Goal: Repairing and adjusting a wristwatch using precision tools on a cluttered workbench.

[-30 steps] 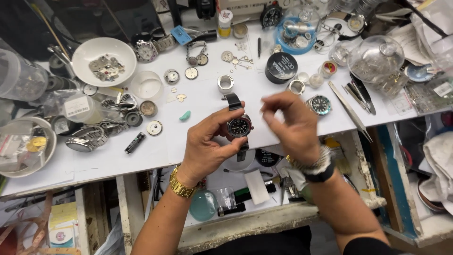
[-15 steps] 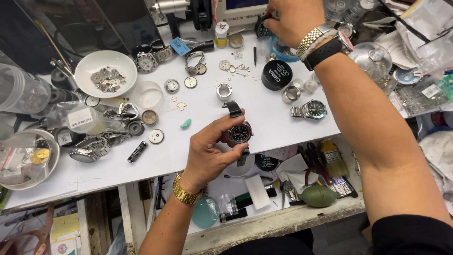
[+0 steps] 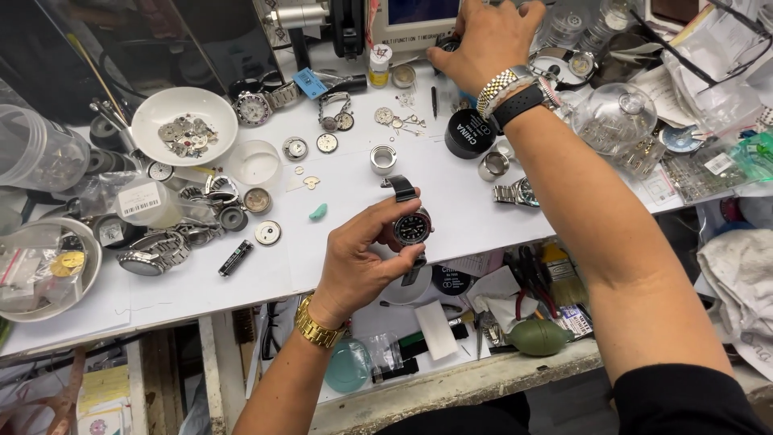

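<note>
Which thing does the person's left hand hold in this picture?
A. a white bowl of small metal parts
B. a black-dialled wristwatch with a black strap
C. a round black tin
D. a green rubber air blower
B: the left hand pinches the black-dialled wristwatch with a black strap between thumb and fingers, above the white worktable, while the right hand reaches to the far edge.

At twelve o'clock, the right hand (image 3: 487,36) covers whatever it grips; the left hand (image 3: 362,262) hides the black watch (image 3: 411,227)'s lower strap.
</note>
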